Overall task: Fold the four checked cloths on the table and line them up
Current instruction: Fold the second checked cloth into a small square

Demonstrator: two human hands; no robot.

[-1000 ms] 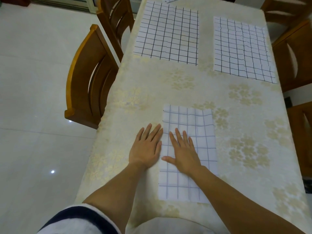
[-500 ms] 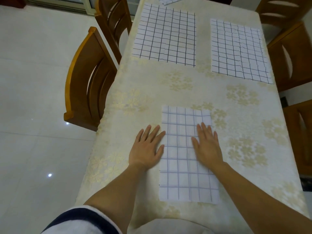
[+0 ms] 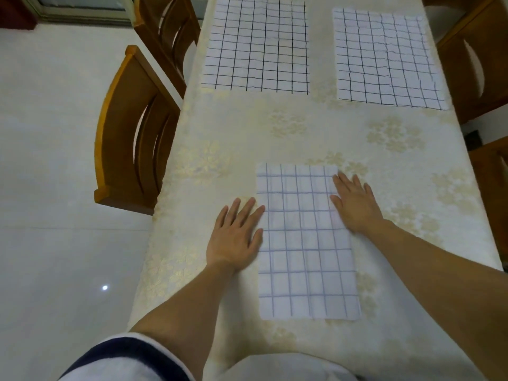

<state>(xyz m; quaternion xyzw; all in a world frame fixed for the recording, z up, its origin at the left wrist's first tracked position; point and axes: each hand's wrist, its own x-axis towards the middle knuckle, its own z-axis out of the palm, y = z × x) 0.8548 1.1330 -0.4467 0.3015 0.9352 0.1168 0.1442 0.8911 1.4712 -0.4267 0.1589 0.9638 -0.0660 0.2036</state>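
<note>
A white cloth with a faint blue check [image 3: 305, 243] lies folded into a tall narrow rectangle near the table's front edge. My left hand [image 3: 236, 233] rests flat, fingers spread, at its left edge, mostly on the tablecloth. Flat on the cloth's upper right edge lies my right hand [image 3: 356, 204], fingers apart. Neither hand grips anything. Two unfolded white cloths with black checks lie flat farther back: one at the back middle [image 3: 258, 45], one at the back right [image 3: 384, 59].
The table [image 3: 288, 127] wears a cream cloth with gold flower prints. Wooden chairs stand along its left side [image 3: 132, 138] and right side [image 3: 472, 59]. White tiled floor lies to the left.
My right hand has slid from the cloth's left part across to its right edge, pressing it flat. My left hand has stayed at the left edge.
</note>
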